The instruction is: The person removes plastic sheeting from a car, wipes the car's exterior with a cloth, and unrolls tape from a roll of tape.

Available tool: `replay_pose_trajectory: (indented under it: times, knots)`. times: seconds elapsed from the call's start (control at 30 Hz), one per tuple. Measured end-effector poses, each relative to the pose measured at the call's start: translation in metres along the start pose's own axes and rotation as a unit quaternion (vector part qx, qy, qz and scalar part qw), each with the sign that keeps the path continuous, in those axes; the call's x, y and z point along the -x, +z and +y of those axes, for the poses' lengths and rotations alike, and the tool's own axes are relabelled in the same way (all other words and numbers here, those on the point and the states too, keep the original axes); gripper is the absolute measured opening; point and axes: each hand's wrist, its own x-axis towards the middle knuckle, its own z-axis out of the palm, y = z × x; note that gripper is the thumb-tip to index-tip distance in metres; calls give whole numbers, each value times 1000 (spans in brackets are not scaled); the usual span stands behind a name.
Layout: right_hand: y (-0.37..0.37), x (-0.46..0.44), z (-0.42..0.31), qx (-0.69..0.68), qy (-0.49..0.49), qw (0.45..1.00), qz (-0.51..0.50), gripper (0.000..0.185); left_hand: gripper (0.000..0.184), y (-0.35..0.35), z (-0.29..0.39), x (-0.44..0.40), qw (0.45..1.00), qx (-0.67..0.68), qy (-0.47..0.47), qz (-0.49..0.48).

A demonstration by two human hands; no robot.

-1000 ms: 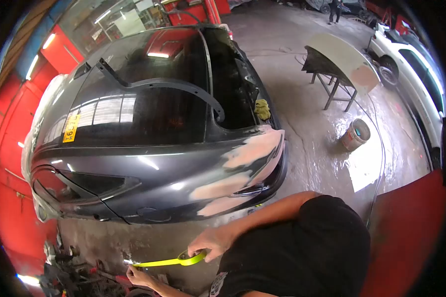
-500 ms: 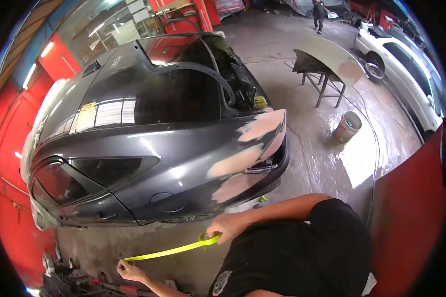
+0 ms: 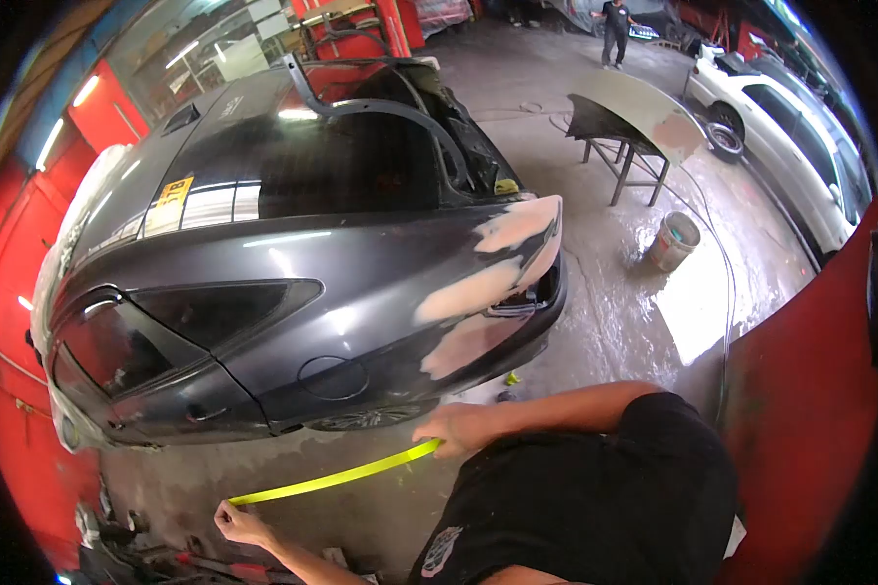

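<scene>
Bright yellow-green tape (image 3: 337,480) stretches between my two hands, sagging slightly. My left hand (image 3: 239,524), at the lower left, is closed in a pinch on its free end. Closed round the other end is my right hand (image 3: 451,429), which hides most or all of the roll. Just beyond my hands stands a dark grey car (image 3: 361,263) with pinkish filler patches (image 3: 468,292) on its rear corner. A curved dark trim piece (image 3: 376,105) lies across its rear glass area. The tape is apart from the car.
A panel (image 3: 644,102) rests on a metal stand at the upper right, with a bucket (image 3: 675,241) on the wet floor nearby. Farther back are a white car (image 3: 780,127) and another person (image 3: 616,29). Parts lie on the floor at the lower left.
My hands have moved apart and the stretch of tape between them is longer. My right hand moved up and right, my left hand left. The view has shifted, and the roll no longer shows clearly.
</scene>
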Motion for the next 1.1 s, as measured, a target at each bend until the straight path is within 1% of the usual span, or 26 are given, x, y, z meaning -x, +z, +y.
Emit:
replay_pose_trajectory:
  times: [0.07,0.1,0.17,0.27,0.37,0.4,0.43,0.5,0.53,0.6,0.63,0.67,0.7,0.77,0.8,0.9,0.93,1.0,1.03,1.07,1.1]
  knots:
    - [0,0,3,-18,-50,997,52,44,23,-1,-4,-6,999,26,-23,-2]
    - [1,1,6,-28,-75,994,79,41,23,-1,-4,-9,1000,16,-17,-3]
    - [-1,2,16,-12,-75,995,69,39,24,-5,-2,-16,1000,-6,-3,-2]
    - [-9,2,29,22,-76,995,59,33,25,-7,9,-23,999,-45,8,29]
    - [-22,-1,40,54,-70,995,55,28,26,-10,20,-32,999,-34,12,40]
    - [-26,-2,44,63,-66,994,55,26,27,-10,18,-40,999,-16,-8,34]
    - [-32,-3,46,75,-69,994,46,28,27,-8,15,-46,998,-30,15,49]
    - [-47,-2,51,101,-75,992,25,30,27,-10,35,-51,993,-57,58,80]
    - [-53,1,54,100,-91,990,35,29,28,-10,44,-56,996,-57,22,64]
    - [-67,9,57,99,-124,986,57,28,27,-4,57,-57,996,-22,20,84]
    - [-74,13,57,75,-119,989,42,27,27,0,63,-58,995,-5,20,95]
    - [-82,17,57,52,-114,992,27,27,27,2,61,-62,996,-4,14,86]
    - [-90,21,57,29,-109,994,13,27,26,4,59,-62,997,28,-4,78]
    - [-105,34,60,-33,-177,980,86,31,25,15,68,-58,993,94,-41,57]
    - [-112,43,60,-64,-210,968,122,33,25,20,86,-50,996,1,-19,88]
    - [-143,67,57,-119,-148,978,81,38,26,31,85,-46,984,127,-125,0]
    - [-149,72,60,-123,-147,977,94,38,30,38,79,-44,992,105,-75,-9]
    - [-160,82,67,-131,-146,974,117,39,32,53,96,-34,970,189,-146,-39]
    - [-168,90,67,-158,-127,972,120,39,32,59,104,-28,955,229,-182,-53]
    - [-177,99,64,-185,-108,969,122,39,36,64,110,-24,944,252,-199,-80]
    - [-185,107,63,-212,-89,965,123,41,37,70,107,-24,934,279,-191,-113]
